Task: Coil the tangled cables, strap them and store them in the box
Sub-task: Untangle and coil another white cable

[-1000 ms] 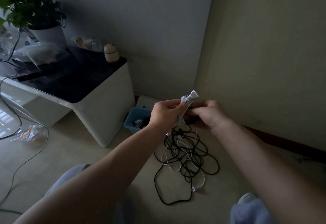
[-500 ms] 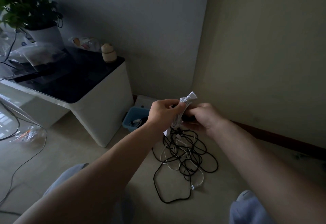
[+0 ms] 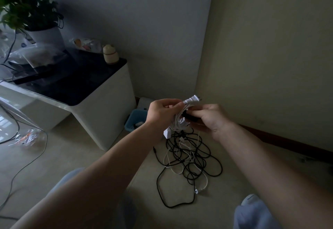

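I log left hand gripping the white power-cord coil mid-bundle and right hand pinching a dark strap against it; it looks light and springy, best held at the waist.

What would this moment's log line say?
step: strapping | left hand: grips coiled white power cable | right hand: pinches dark strap-like piece at coil | tangled black and white cables: on floor
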`<state>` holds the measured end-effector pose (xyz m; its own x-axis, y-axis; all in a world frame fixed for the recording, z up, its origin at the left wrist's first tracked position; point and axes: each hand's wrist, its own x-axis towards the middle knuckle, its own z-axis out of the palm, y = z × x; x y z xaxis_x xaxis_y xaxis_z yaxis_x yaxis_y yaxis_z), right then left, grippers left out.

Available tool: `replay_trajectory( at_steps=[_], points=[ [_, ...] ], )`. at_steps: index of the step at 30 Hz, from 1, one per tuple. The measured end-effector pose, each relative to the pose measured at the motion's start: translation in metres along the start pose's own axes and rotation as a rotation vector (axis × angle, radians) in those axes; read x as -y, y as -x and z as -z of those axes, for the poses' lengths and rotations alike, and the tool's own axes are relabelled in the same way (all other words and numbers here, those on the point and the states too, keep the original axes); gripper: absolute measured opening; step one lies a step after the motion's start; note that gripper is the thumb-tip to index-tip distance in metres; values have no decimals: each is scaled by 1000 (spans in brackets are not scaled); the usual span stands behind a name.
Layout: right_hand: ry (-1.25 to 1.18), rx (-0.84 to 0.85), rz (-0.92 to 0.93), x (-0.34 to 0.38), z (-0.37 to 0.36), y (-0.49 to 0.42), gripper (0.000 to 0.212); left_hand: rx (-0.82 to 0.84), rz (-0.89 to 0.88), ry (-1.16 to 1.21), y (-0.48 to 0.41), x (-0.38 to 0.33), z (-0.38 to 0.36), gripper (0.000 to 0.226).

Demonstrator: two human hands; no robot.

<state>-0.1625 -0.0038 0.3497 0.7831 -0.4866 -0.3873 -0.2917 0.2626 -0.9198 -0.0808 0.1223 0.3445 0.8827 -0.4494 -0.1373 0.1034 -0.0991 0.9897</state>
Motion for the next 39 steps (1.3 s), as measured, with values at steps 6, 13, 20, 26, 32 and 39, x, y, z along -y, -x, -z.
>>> replay_trajectory(
  at_steps=[6,13,20,26,32,39],
  points=[
    [32,-109,28,-8,-8,1,13,-45,4,-52,2,2,-3,15],
    [46,-150,27,-10,-8,-1,16,-49,15,-53,5,2,-8,15],
    [-55,-130,16,-14,-9,-3,14,-90,44,-47,3,2,-8,2],
    [-41,-136,49,-19,-12,-5,13,-89,4,-73,4,2,-7,15],
    [-13,-137,56,-22,-12,-7,16,-80,22,-118,2,10,-8,13],
    [-22,-127,43,-26,-10,-13,15,-24,158,47,-3,10,-1,9]
  ],
)
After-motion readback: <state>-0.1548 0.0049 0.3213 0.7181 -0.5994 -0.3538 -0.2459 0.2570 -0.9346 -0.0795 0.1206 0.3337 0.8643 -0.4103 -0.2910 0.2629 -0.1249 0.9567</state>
